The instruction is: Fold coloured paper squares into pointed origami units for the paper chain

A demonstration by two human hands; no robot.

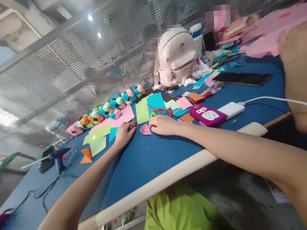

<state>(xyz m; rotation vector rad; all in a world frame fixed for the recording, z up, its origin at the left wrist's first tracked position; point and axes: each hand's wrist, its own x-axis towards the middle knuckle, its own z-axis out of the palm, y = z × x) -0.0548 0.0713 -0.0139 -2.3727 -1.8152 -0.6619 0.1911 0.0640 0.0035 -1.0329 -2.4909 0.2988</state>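
The left grip (123,135) pinches an orange fold (133,123); right grip's (161,125) closure is unclear. The near pink fold (145,129) looks light, crushable, best edge-held.

So, outfit check: both arms are bare, the left one (87,184) coming up from the lower left of the frame and the right one (241,150) from the lower right. The left hand (123,135) and right hand (164,125) are bare too. Down at bottom center there's loose, bright yellow-green clothing (178,214), kinda plain, with soft folds and creases. Can't tell if it's pants.
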